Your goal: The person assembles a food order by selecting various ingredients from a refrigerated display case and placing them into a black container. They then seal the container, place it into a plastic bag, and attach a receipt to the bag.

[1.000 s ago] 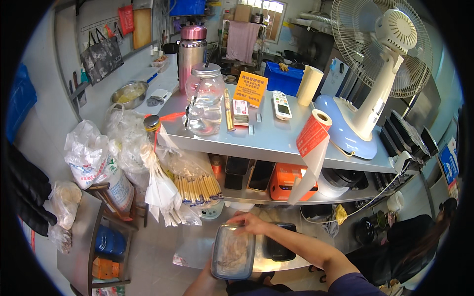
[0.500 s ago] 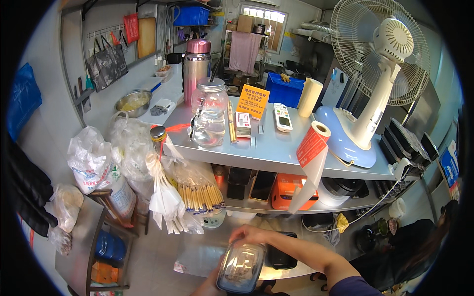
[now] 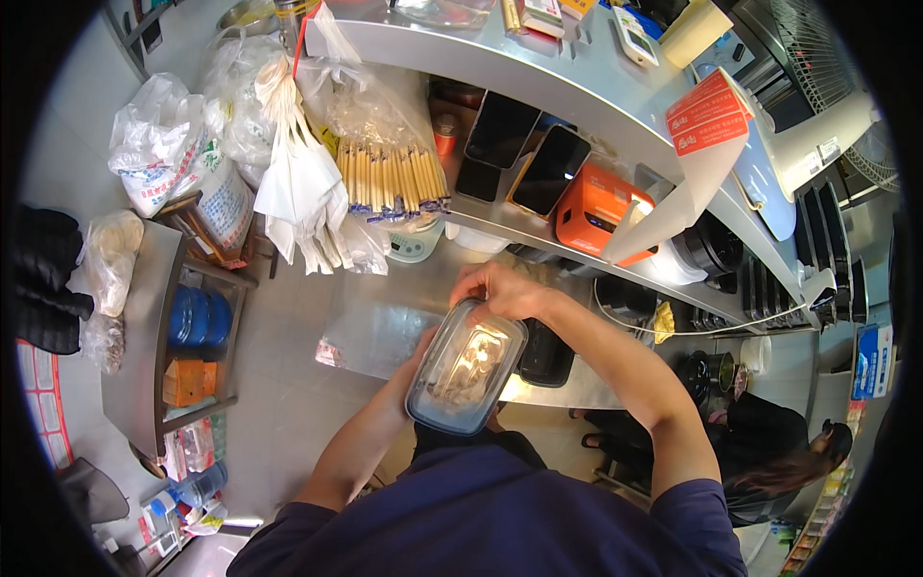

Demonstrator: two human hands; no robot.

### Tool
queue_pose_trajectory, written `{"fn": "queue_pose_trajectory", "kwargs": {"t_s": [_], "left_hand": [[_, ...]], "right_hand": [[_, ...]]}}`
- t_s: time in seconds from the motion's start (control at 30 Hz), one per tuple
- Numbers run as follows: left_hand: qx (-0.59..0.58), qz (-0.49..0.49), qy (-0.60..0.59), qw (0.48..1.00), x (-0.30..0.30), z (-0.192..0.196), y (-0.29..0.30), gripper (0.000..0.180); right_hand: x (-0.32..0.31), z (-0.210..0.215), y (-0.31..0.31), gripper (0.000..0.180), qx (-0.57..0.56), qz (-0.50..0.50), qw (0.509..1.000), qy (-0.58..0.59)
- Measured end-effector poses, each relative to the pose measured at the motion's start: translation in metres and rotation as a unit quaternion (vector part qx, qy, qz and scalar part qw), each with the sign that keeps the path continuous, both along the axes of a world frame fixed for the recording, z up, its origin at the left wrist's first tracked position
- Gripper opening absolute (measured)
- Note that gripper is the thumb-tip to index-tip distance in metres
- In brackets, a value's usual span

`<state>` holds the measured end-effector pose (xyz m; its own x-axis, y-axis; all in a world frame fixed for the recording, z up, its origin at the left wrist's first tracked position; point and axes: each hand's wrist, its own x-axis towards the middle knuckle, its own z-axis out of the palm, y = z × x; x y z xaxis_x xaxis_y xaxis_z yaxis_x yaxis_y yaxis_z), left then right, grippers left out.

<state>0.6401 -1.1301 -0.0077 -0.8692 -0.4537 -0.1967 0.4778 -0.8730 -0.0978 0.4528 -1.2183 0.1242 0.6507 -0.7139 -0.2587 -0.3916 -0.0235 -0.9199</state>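
Note:
A dark rectangular takeaway food container (image 3: 468, 375) with a clear lid is held tilted in front of my body. Pale food shows blurrily through the lid, which reflects bright light. My right hand (image 3: 502, 291) grips its far edge, fingers bent over the rim. Along the left side, my left hand (image 3: 421, 354) supports it, with most of its fingers hidden behind the container. A second black container (image 3: 548, 355) sits on the metal counter (image 3: 375, 317), just right of the held one and partly covered by my right forearm.
Bundled wooden chopsticks (image 3: 389, 178) and white plastic bags (image 3: 303, 202) hang at the shelf's left. Phones (image 3: 550, 170) and an orange label printer (image 3: 594, 213) occupy the shelf, with a label strip (image 3: 711, 120) dangling above. Another person (image 3: 779, 452) is at the right.
The view has tilted downward, bringing my torso and both arms into sight. Both hands still hold the container; the shelf appears higher in the picture.

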Motion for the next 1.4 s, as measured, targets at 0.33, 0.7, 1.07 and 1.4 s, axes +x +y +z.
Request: {"fn": "queue_pose_trajectory", "kwargs": {"t_s": [0.33, 0.7, 1.07, 1.4], "left_hand": [[0.015, -0.004, 0.008, 1.000, 0.002, 0.001, 0.001, 0.057], [0.093, 0.036, -0.039, 0.994, 0.025, 0.020, -0.029, 0.062], [-0.040, 0.254, -0.128, 0.958, 0.011, 0.028, -0.020, 0.092], [-0.006, -0.006, -0.077, 0.997, 0.002, 0.016, -0.021, 0.069]], "right_hand": [[0.004, 0.015, 0.002, 0.038, -0.150, 0.026, 0.983, 0.101], [-0.041, -0.036, 0.053, 0.038, 0.152, -0.318, 0.935, -0.048], [0.016, -0.044, 0.154, 0.062, 0.274, -0.426, 0.861, -0.040], [0.011, 0.025, -0.003, 0.043, 0.022, -0.034, 0.999, 0.003]]}}
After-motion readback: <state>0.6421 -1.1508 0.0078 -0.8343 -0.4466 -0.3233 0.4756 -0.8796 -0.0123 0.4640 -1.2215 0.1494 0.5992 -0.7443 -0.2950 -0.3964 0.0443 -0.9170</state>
